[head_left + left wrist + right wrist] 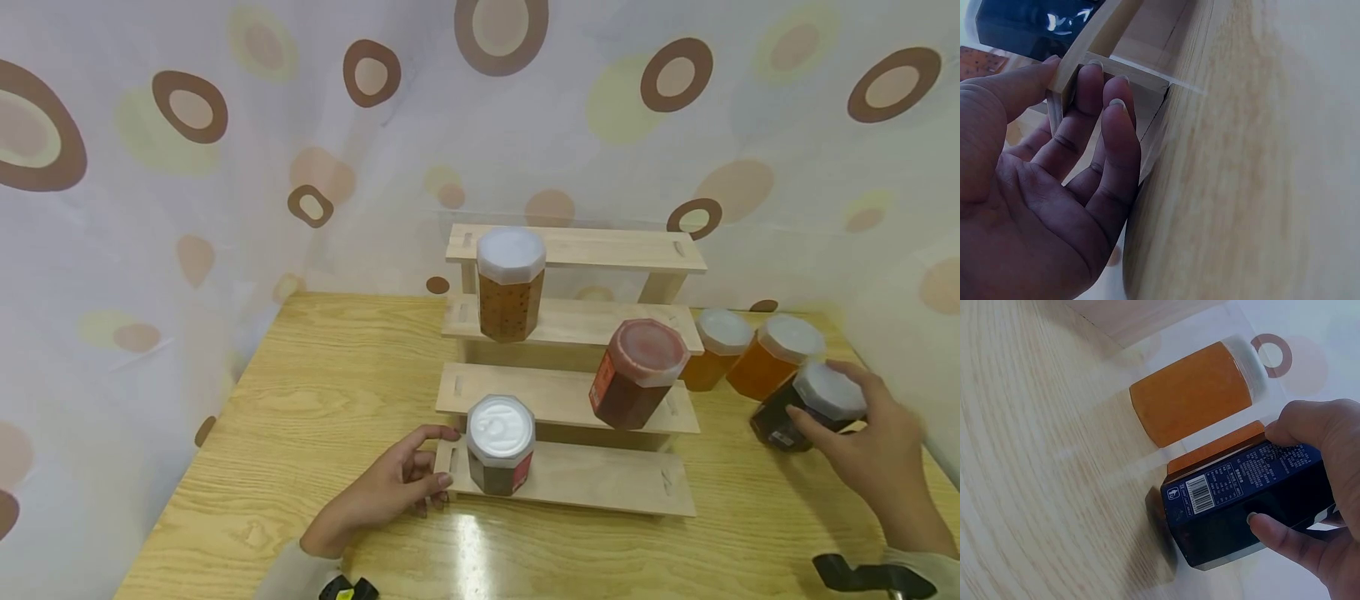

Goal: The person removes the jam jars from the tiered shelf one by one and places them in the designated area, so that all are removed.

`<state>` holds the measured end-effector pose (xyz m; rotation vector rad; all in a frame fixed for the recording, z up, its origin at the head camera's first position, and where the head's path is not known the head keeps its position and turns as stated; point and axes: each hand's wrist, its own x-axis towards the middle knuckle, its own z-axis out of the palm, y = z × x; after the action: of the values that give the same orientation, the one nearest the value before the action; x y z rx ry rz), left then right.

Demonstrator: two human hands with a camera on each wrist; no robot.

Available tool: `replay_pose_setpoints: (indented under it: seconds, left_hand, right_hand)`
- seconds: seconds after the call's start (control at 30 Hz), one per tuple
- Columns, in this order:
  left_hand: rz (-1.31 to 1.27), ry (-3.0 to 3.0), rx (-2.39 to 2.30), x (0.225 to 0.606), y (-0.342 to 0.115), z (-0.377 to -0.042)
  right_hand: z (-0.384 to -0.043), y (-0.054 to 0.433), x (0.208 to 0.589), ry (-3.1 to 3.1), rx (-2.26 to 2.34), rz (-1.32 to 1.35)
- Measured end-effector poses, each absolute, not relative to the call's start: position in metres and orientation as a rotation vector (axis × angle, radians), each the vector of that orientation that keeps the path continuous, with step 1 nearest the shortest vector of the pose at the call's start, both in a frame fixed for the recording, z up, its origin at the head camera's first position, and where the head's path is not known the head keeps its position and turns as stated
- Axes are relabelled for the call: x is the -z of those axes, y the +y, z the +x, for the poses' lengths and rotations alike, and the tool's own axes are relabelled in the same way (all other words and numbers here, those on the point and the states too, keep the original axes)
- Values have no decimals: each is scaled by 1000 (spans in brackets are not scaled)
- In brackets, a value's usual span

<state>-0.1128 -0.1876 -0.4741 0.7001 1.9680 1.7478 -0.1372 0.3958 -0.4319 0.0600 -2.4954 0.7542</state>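
Note:
My left hand [393, 483] pinches the left end of the lowest board of a stepped wooden rack [585, 477], thumb on one face and fingers on the other in the left wrist view. On that board stands a dark jar with a silvery-white lid [501, 429]. At the right, my right hand [873, 446] grips a dark jar with a white lid [1229, 494] and a blue barcode label. This jar tilts in the head view; whether its base touches the table cannot be told. Two orange jars with white lids [720, 350] [776, 358] stand just behind it.
A speckled amber jar [510, 300] stands on the rack's upper part, left side. A dark red jar [637, 375] is lower, toward the right. The wood-grain table [337, 367] meets a patterned cloth [420, 158] at the back and sides.

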Motion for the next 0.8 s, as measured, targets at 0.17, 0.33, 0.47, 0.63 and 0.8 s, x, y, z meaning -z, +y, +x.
replay_pose_setpoints:
  seconds: [0.17,0.33,0.47,0.63,0.8]
  left_hand:
    - [715,1972,-1745,475,-188,-113]
    - [711,1978,-1743,475,-188,-113]
    - [700,1972,-1745,475,-187,-113]
    - [694,1960,-1751,475,-188,-113]
    - [692,1960,-1749,475,-188,-113]
  right_hand:
    - [-136,397,435,-2535,-755,16]
    - [-135,397,437,-2554,-746,-17]
    - [-134,397,438,-2546,-755,-16]
    - [-134,396,439,-2536,-771,-14]
    - [-134,396,440,-2539,-772,-16]
